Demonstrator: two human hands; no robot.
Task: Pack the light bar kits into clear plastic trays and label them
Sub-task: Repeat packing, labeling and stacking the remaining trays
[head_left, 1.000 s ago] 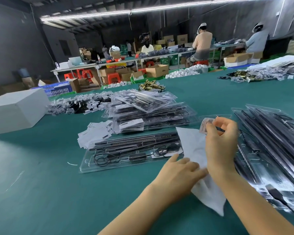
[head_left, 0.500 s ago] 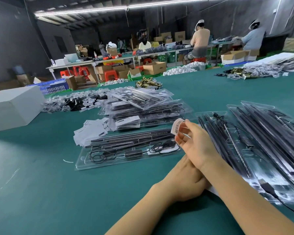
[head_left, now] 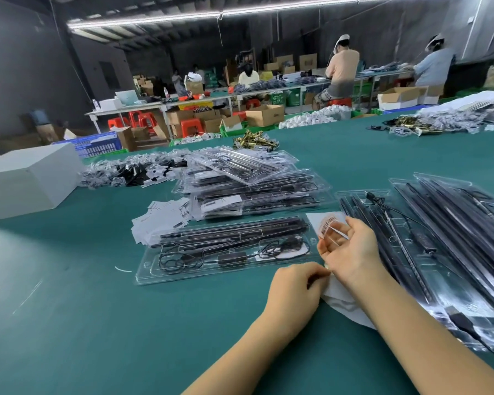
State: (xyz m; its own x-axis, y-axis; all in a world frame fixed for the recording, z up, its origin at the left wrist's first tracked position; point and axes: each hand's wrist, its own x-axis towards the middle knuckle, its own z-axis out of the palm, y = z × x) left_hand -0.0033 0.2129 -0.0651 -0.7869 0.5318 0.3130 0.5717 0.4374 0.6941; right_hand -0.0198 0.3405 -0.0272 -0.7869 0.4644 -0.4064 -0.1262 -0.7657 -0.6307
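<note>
A clear plastic tray [head_left: 183, 269] holding black light bars and a coiled cable lies on the green table just ahead of my hands. My right hand [head_left: 351, 252] holds a white barcode label [head_left: 327, 223] at its fingertips, above the tray's right end. My left hand [head_left: 294, 289] grips the edge of a white backing sheet [head_left: 342, 306] on the table. The sheet is mostly hidden under my right wrist. A stack of packed trays [head_left: 254, 192] sits behind the near tray.
More trays with light bars [head_left: 439, 238] lie to the right. Loose white cards [head_left: 160, 220] lie left of the stack, a white box [head_left: 26, 178] at far left, small bagged parts [head_left: 131, 172] and brass parts [head_left: 254, 138] farther back. People work at distant benches.
My right hand lifted the barcode label off the sheet and carried it left toward the near tray's right end. My left hand stayed on the backing sheet.
</note>
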